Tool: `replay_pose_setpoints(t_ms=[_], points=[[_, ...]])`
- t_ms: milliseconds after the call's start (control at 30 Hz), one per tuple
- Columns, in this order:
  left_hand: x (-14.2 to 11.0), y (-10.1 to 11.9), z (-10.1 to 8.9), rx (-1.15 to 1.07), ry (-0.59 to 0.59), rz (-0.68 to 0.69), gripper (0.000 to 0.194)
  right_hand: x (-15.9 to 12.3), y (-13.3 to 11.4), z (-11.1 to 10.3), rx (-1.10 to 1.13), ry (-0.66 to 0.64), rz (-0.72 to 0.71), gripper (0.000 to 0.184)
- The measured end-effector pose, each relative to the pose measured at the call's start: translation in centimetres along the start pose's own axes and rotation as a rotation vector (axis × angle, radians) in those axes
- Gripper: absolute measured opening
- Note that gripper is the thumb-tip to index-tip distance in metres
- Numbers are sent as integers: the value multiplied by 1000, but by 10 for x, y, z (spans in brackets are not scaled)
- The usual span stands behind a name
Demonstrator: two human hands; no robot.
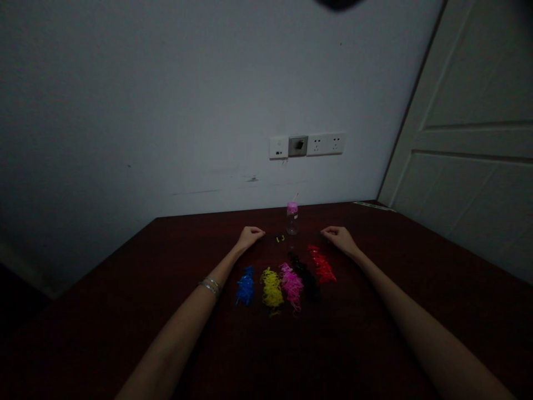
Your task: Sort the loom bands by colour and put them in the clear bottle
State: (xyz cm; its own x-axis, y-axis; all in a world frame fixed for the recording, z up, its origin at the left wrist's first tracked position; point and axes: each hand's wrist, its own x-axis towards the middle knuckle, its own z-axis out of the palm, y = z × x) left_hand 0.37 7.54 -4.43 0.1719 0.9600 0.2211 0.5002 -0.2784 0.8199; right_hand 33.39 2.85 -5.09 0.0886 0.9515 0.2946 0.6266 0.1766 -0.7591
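Observation:
Both my arms stretch out over a dark red table (125,311). My left hand (250,235) rests palm down on the table with its fingers loosely curled and nothing in it. My right hand (339,235) lies the same way on the other side. Between my arms lie small heaps of thin bands: blue (245,286), yellow (271,288), pink (292,284), black (305,273) and red (321,264). A small clear bottle with a pink cap (292,218) stands upright between my hands. A tiny yellow piece (280,238) lies just left of the bottle.
A pale wall with a row of sockets (307,145) runs behind the table. A white door (478,150) stands at the right. Silver bangles (211,285) sit on my left wrist. The room is dim.

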Motion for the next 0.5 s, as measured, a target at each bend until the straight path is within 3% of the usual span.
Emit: replay_pose_setpoints(t_ms=[233,367,500], points=[[-5,25,22,2,-226,154,24,0,1,3,-21,-2,-4,35],[-8,33,37,104,-196,190,21,0,0,3,-40,-16,-8,34],[-7,29,40,212,-140,208,18,1,1,3,-52,-8,-23,33]])
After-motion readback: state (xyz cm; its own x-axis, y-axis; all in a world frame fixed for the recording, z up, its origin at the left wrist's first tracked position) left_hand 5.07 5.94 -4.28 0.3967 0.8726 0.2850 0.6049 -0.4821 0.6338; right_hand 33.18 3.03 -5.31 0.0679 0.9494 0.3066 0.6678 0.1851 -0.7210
